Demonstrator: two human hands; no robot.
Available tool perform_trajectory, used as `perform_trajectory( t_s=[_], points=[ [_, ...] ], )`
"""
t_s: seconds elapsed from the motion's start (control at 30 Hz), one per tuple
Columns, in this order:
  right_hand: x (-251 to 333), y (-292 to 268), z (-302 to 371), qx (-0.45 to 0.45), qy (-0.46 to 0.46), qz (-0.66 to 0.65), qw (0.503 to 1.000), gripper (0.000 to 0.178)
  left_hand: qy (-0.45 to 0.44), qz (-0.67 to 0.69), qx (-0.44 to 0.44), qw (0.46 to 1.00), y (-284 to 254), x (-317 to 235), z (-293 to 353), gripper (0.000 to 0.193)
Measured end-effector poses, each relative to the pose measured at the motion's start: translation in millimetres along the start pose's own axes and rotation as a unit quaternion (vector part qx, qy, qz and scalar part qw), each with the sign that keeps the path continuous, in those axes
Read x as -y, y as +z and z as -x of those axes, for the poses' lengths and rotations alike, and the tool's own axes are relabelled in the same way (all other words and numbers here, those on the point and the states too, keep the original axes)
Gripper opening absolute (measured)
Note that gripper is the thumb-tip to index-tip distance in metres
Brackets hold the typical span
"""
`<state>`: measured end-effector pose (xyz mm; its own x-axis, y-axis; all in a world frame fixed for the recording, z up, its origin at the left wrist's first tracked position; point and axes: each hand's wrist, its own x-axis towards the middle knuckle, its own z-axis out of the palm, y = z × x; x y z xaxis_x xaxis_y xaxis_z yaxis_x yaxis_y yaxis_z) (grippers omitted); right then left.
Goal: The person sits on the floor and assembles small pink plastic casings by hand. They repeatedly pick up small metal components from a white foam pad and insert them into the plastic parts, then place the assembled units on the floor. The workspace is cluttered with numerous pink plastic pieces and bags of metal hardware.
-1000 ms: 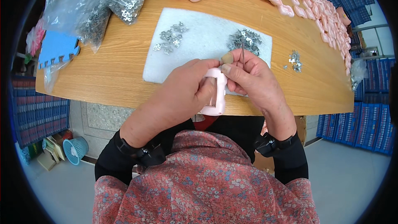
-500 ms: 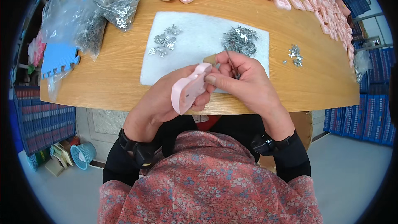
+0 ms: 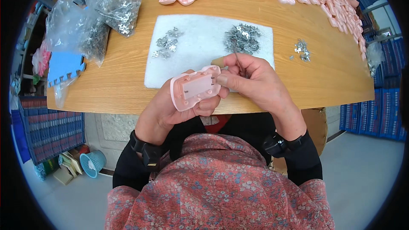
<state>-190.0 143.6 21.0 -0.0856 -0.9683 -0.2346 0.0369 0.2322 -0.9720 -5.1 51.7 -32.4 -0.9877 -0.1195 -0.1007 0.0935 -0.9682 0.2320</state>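
Head view: the pink shell has been turned from edge-on, so that its hollow inside is now laid open to the right hand. It is held above the counter, near the front edge and before the white pad, gripped from beneath by the left hand, while a thin tool is clasped in the right hand, whose thumb is bent in at the shell's right end; whether a clip is pinched there cannot be told. No brand, label or writing can be read on the shell, the pad or the loose clips.
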Motion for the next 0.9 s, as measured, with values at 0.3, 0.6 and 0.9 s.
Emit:
perform_trajectory(
  t_s=[0.3,0.6,0.9],
  points=[
    [-4,-12,20,-0.004,0.000,-0.013,1.000,0.022,-0.015,0.006,0.018,1.000,12,17,-3,0.041],
    [1,-16,60,-0.056,-0.018,-0.005,0.998,0.027,-0.037,0.021,0.035,0.999,23,39,-11,0.041],
    [-10,-22,96,-0.044,-0.029,-0.021,0.998,0.024,-0.100,0.032,0.065,0.992,33,71,-18,0.041]
  ],
)
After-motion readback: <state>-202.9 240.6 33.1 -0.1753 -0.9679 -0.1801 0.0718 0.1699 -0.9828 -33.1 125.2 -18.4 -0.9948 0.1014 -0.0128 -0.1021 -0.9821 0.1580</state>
